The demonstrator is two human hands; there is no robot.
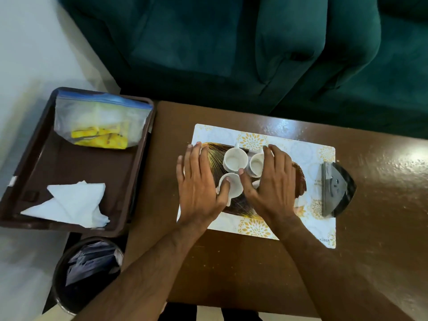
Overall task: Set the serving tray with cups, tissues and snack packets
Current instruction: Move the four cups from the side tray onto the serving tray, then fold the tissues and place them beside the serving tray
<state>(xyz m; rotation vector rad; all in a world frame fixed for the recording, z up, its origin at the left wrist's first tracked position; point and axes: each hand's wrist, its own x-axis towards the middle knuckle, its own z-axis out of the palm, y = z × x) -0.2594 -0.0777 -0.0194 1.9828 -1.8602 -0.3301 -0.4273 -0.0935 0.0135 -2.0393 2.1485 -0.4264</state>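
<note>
Centre of frame: we see serving tray (300, 179) on placemat (308, 144), three white cups (232, 161) already on it. Left hand (199, 181) and right hand (271, 181) hover flat over cups, fingers spread, gripping nothing; left thumb touches nearest cup. Left of frame: tissues (71, 205) and bag of snack packets (99, 126) lie in brown bin (139, 177). We judge cups done; tissues, snacks left.

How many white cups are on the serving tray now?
3. One cup sits at the far side, another cup right of it under the right hand, a third nearest, touched by the left hand. Hands may hide more.
</note>
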